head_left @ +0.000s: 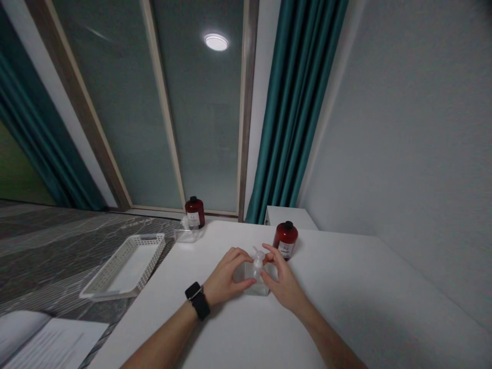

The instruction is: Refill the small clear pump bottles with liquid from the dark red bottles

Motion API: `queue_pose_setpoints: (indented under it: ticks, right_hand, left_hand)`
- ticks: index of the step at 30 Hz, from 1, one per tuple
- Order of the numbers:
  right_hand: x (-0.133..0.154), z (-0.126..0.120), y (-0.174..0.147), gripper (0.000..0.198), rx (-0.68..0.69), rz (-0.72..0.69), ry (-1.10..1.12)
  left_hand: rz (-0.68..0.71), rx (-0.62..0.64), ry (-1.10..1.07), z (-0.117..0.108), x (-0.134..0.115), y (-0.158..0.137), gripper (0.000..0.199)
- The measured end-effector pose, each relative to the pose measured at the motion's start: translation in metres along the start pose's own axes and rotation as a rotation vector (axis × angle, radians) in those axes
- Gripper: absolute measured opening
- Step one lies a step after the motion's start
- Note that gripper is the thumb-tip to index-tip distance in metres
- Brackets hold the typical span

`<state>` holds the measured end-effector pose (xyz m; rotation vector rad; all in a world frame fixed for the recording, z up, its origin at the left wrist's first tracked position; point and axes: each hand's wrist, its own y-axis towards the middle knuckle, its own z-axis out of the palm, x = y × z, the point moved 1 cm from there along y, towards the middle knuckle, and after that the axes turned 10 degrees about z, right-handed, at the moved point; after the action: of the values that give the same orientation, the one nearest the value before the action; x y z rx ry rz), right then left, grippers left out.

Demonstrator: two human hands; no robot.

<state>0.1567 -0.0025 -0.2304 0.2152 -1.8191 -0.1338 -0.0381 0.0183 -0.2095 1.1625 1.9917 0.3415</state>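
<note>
Pump bottle (258, 263) sits between my left hand (227, 275) and right hand (285, 287), over or in a clear tray (257, 291) on the desk (346, 266); both curl around it, but on my feed I cannot tell whether either grips. Beyond stands a dark-red bottle (285, 237).

A black wristwatch (198, 301) with a squarish, round-cornered dark face (192, 290) and broad black strap (201, 307) circles the left wrist, a thin silvery line between them. The left hand (227, 277), right hand (283, 287) and both forearms (165, 335) are bare.
</note>
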Motion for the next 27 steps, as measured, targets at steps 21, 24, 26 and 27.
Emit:
queue_pose_setpoints:
  ticks: [21, 24, 26, 27]
  right_hand:
    - [-0.0058, 0.0034, 0.0018, 0.064, 0.044, 0.000, 0.156]
    - [-0.0068, 0.0034, 0.0025, 0.065, 0.064, -0.011, 0.165]
    - [-0.0064, 0.0032, 0.0025, 0.064, 0.046, -0.012, 0.160]
    - [-0.0061, 0.0031, 0.0023, 0.063, 0.036, -0.012, 0.156]
  left_hand:
    - [0.011, -0.003, -0.013, -0.0003, 0.0005, 0.0004, 0.028]
    - [0.012, -0.003, -0.013, 0.0000, 0.0013, 0.0000, 0.029]
    - [0.009, -0.004, -0.015, 0.0002, 0.0010, -0.0002, 0.029]
    - [0.007, -0.005, -0.016, 0.0002, 0.0008, -0.0002, 0.029]
